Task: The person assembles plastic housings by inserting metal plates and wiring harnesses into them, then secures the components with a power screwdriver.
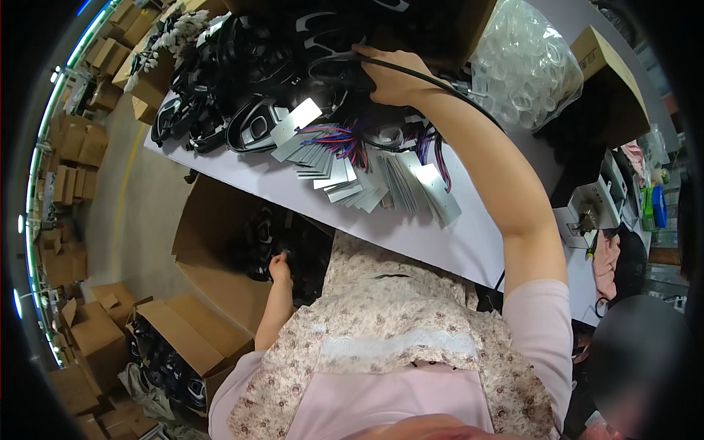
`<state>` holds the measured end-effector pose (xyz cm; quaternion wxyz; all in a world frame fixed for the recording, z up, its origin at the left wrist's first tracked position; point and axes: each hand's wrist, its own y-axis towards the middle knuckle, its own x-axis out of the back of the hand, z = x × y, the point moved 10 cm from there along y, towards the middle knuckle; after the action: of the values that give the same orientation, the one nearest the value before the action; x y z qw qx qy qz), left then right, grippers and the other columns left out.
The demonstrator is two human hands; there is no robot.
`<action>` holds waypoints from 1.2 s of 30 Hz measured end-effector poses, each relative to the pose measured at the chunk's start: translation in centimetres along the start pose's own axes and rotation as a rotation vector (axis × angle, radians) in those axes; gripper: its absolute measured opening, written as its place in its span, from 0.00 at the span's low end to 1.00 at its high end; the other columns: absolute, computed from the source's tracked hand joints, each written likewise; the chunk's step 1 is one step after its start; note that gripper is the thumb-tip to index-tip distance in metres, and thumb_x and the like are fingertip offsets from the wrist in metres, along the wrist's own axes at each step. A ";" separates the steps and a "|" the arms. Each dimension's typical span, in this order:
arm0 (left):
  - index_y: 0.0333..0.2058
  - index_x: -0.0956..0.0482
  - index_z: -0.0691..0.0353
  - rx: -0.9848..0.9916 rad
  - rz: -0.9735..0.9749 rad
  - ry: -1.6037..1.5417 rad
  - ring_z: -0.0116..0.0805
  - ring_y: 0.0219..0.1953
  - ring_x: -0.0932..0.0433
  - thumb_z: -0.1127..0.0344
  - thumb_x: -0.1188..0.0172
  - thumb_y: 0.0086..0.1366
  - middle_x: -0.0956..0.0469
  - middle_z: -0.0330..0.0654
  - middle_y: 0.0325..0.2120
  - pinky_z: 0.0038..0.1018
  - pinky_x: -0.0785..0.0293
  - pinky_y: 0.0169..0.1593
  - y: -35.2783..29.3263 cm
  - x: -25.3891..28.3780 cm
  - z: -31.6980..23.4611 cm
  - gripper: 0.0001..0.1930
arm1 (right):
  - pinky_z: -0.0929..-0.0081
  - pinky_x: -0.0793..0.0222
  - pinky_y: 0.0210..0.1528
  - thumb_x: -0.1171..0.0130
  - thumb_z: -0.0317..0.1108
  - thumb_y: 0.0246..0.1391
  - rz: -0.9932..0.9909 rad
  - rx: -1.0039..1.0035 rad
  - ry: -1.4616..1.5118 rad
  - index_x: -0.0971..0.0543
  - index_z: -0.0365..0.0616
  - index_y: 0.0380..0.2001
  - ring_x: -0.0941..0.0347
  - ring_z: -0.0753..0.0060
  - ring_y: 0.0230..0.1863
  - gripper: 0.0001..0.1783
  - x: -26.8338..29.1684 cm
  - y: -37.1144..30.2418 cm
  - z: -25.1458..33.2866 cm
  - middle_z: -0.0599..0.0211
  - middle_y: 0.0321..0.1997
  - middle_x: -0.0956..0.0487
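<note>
Here, right-hand fingers (372, 52), rounded black parts (320, 45), fanned metallic plates (438, 192)

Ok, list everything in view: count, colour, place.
Table: one, white, centre.
Black parts: many, black and grey, heaped on the table.
Metal plates: many, silver, table's near side.
Wires: many, red and blue, among the plates.
Cable: one, black, upper centre.
Bag of clear pieces: one, clear, upper right.
Upper cartons: at least two, brown, top and upper right.
Large carton: one, brown, left, below the table edge.
Smaller carton: one, brown, lower left.
Stacked boxes: many, brown, far left.
Metal device: one, silver, right.
Cloth: one, pink, right.
Apron: one, cream floral, worn.
Left grip: one, bare, at the large carton.
Right grip: one, bare, at the black parts.
</note>
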<state>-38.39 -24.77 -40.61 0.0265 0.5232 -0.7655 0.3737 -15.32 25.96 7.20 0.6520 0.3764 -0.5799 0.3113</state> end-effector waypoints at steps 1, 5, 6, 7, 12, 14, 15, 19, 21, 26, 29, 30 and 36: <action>0.47 0.19 0.61 0.012 -0.060 0.062 0.32 0.42 0.21 0.67 0.32 0.64 0.17 0.41 0.39 0.31 0.25 0.49 2.0 1.5 4.2 0.14 | 0.59 0.19 0.52 0.35 0.34 0.43 -0.042 0.102 -0.003 0.16 0.44 0.47 0.17 0.52 0.50 0.23 1.0 1.3 1.6 0.67 0.71 0.29; 0.50 0.21 0.66 -0.339 -0.017 0.024 0.38 0.47 0.19 0.72 0.33 0.61 0.17 0.47 0.45 0.34 0.25 0.54 -0.2 -0.4 -6.7 0.18 | 0.59 0.20 0.55 0.33 0.36 0.44 -0.172 0.080 0.003 0.17 0.44 0.50 0.17 0.51 0.50 0.26 3.0 0.2 -0.1 0.67 0.70 0.28; 0.53 0.24 0.67 -0.434 -0.046 0.157 0.41 0.50 0.20 0.72 0.34 0.63 0.22 0.50 0.50 0.34 0.25 0.55 -2.6 -0.2 -12.2 0.20 | 0.59 0.20 0.55 0.33 0.36 0.44 -0.171 0.069 -0.004 0.17 0.44 0.50 0.17 0.51 0.50 0.26 2.9 -0.1 -1.1 0.67 0.70 0.28; 0.56 0.27 0.66 -0.542 -0.036 -0.031 0.42 0.52 0.22 0.72 0.36 0.64 0.28 0.51 0.54 0.35 0.26 0.58 -3.6 0.6 -15.2 0.21 | 0.59 0.21 0.56 0.32 0.37 0.44 -0.312 0.093 0.092 0.18 0.44 0.52 0.17 0.50 0.50 0.28 4.5 -0.6 -1.7 0.67 0.69 0.27; 0.57 0.29 0.66 -1.041 -0.102 -0.219 0.36 0.57 0.26 0.75 0.41 0.70 0.29 0.44 0.55 0.34 0.30 0.63 -16.2 2.7 -34.6 0.18 | 0.73 0.23 0.44 0.29 0.39 0.52 -0.284 -0.154 0.824 0.24 0.42 0.62 0.19 0.71 0.34 0.34 9.2 -6.5 -5.3 0.64 0.40 0.17; 0.58 0.30 0.66 -1.221 -0.020 -0.277 0.36 0.58 0.27 0.78 0.41 0.69 0.29 0.45 0.56 0.36 0.32 0.66 -21.6 1.7 -40.6 0.19 | 0.70 0.21 0.38 0.31 0.40 0.52 -0.262 -0.223 1.082 0.22 0.38 0.59 0.17 0.66 0.33 0.31 10.9 -12.3 -5.6 0.57 0.53 0.18; 0.58 0.30 0.66 -1.323 0.010 -0.250 0.37 0.58 0.26 0.79 0.41 0.69 0.30 0.45 0.57 0.35 0.31 0.66 -24.4 0.9 -43.0 0.20 | 0.73 0.23 0.34 0.31 0.41 0.53 -0.282 -0.249 1.234 0.22 0.37 0.58 0.19 0.72 0.29 0.31 10.9 -15.0 -6.0 0.61 0.44 0.17; 0.61 0.31 0.65 -1.568 0.302 -0.155 0.34 0.55 0.24 0.80 0.41 0.68 0.29 0.45 0.58 0.33 0.31 0.64 -33.3 -5.0 -49.9 0.23 | 0.77 0.25 0.29 0.32 0.35 0.52 -0.183 -0.485 1.614 0.24 0.33 0.59 0.22 0.74 0.23 0.31 7.9 -26.1 -6.4 0.66 0.26 0.20; 0.61 0.30 0.65 -1.659 0.446 -0.014 0.33 0.54 0.23 0.81 0.41 0.67 0.27 0.43 0.58 0.32 0.30 0.63 -37.1 -8.9 -52.0 0.24 | 0.79 0.25 0.28 0.32 0.36 0.53 -0.186 -0.637 1.701 0.24 0.33 0.59 0.22 0.74 0.22 0.31 4.7 -31.5 -6.5 0.66 0.28 0.19; 0.44 0.17 0.62 -2.001 0.655 0.519 0.44 0.47 0.22 0.69 0.36 0.65 0.19 0.45 0.42 0.34 0.27 0.54 -47.3 -20.7 -53.4 0.09 | 0.79 0.26 0.26 0.34 0.35 0.58 -0.434 -0.993 1.903 0.28 0.33 0.65 0.21 0.75 0.23 0.34 -0.8 -42.8 -7.9 0.64 0.34 0.19; 0.41 0.16 0.60 -2.126 0.712 0.630 0.47 0.43 0.23 0.63 0.37 0.67 0.19 0.43 0.37 0.38 0.27 0.50 -49.7 -28.4 -53.0 0.09 | 0.78 0.24 0.27 0.33 0.33 0.55 -0.466 -1.081 1.862 0.30 0.34 0.66 0.20 0.73 0.25 0.36 -2.9 -46.0 -7.8 0.65 0.35 0.20; 0.41 0.15 0.59 -2.164 0.723 0.649 0.47 0.41 0.24 0.62 0.37 0.67 0.19 0.43 0.34 0.39 0.26 0.48 -50.0 -31.3 -52.8 0.09 | 0.77 0.24 0.27 0.32 0.32 0.54 -0.463 -1.099 1.823 0.31 0.35 0.67 0.20 0.72 0.25 0.38 -3.3 -46.5 -7.6 0.66 0.36 0.21; 0.42 0.13 0.59 -2.008 0.619 0.646 0.45 0.37 0.16 0.56 0.35 0.67 0.14 0.43 0.34 0.37 0.21 0.46 -51.0 -44.1 -53.5 0.13 | 0.77 0.24 0.32 0.33 0.27 0.52 -0.605 -1.051 1.649 0.33 0.34 0.69 0.19 0.71 0.28 0.40 -2.9 -48.1 -6.3 0.54 0.64 0.28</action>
<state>4.62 32.92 6.61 0.5443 -0.0737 -0.7762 -0.3094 28.08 6.30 -2.22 0.9818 -0.1577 0.1053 0.0019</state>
